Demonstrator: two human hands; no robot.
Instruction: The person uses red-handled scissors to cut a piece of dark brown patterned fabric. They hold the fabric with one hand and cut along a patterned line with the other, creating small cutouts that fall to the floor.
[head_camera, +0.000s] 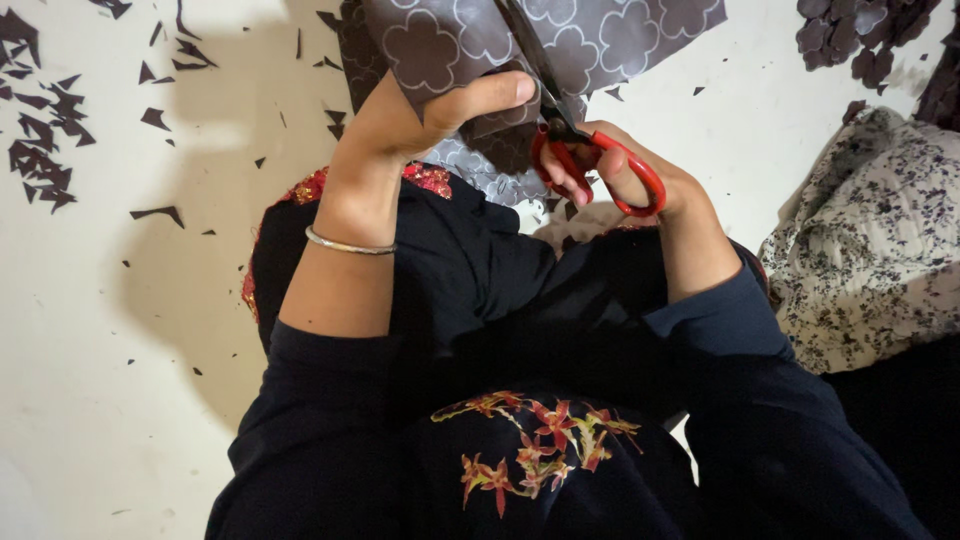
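A dark embroidered garment, stitched with red and yellow flowers, fills the foreground, worn by a person seated over a pale floor. Above it the left hand, a thin metal bangle at the wrist, is closed on a sheet of brown fabric printed with white flower outlines, thumb pressed across the top and fingers hidden beneath, apparently to keep the sheet taut and raised clear of the lap. The right hand grips red-handled scissors, fingers threaded through the loops; the dark blades run up into the fabric, close together (how far they are parted cannot be made out). The fabric hangs between both hands, just ahead of the knees, its upper edge running out of view. Small dark offcuts lie scattered over the floor to the left, and a heap of cut flower shapes sits at upper right, well apart from the hands. A pale floral cloth lies bunched just beside the right arm.
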